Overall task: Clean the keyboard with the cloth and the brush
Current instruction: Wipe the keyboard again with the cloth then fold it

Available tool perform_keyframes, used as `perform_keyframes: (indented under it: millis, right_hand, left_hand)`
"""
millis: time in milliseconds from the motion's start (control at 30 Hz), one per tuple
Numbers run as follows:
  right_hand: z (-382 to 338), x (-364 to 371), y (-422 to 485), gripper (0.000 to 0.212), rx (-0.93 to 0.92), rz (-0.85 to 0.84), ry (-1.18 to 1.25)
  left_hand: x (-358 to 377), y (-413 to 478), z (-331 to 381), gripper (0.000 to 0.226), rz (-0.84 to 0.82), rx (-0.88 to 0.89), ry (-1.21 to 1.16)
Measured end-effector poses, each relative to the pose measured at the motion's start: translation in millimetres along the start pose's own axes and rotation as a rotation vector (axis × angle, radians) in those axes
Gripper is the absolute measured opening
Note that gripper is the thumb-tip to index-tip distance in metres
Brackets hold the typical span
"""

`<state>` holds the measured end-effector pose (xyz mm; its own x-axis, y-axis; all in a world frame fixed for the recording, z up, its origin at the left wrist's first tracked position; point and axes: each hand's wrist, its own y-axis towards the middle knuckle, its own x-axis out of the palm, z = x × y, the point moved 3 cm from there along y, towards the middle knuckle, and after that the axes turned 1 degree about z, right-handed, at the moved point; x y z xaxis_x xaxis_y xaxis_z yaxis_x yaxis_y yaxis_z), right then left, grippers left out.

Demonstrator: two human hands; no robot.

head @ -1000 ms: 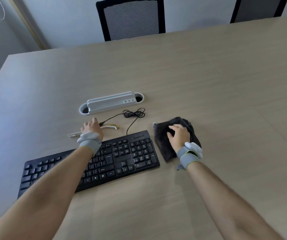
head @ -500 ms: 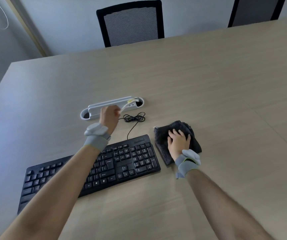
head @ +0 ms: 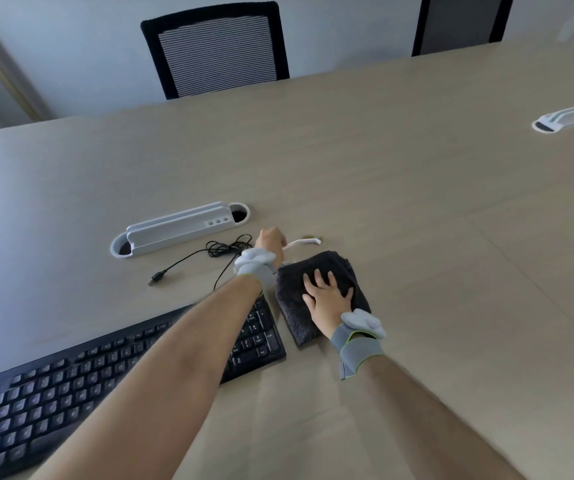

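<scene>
Gripping a thin white-handled brush [head: 301, 243] in the curled fingers of the left hand [head: 271, 240], just beyond a dark grey folded cloth [head: 290, 289]. Pressing the right hand [head: 327, 299], fingers spread flat, on that cloth beside the black keyboard [head: 36, 403] on the beige desk [head: 417, 237]. Cannot read its blurred key legends.

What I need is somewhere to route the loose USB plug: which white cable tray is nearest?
The tray beyond the keyboard, just past the USB plug; the other tray lies far off to the right, partly out of frame.

table [head: 417, 202] | on it: keyboard [head: 53, 393], dark cloth [head: 290, 299], loose cable [head: 209, 251], white cable port [head: 178, 228]
</scene>
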<state>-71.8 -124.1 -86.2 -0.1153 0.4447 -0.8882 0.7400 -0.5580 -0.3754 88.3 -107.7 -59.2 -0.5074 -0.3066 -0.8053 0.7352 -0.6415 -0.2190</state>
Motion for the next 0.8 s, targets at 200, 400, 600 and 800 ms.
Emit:
perform_keyframes:
  millis: [200,400,600,800]
  right_hand:
    - [-4.7,-2.9,0.8,0.047,0.010,-0.035,-0.011]
    - [-6.0,-4.7,0.5,0.047,0.038,-0.006,0.018]
    - [-8.9,-1.9,-0.3,0.045,0.064,0.019,0.063]
    - [-9.6,-6.6,0.4,0.044,0.090,0.045,0.170]
  left_hand:
    - [1.9,-5.7,-3.7,0.034,-0.014,0.042,0.007]
    - [-63.7,-15.4,-46.1,0.035,0.280,0.015,0.108]
    - [-70.0,-37.6,-100.2,0.059,-0.034,-0.066,0.163]
    - [-80.8,-51.7,-138.1,0.050,0.125,-0.097,0.194]
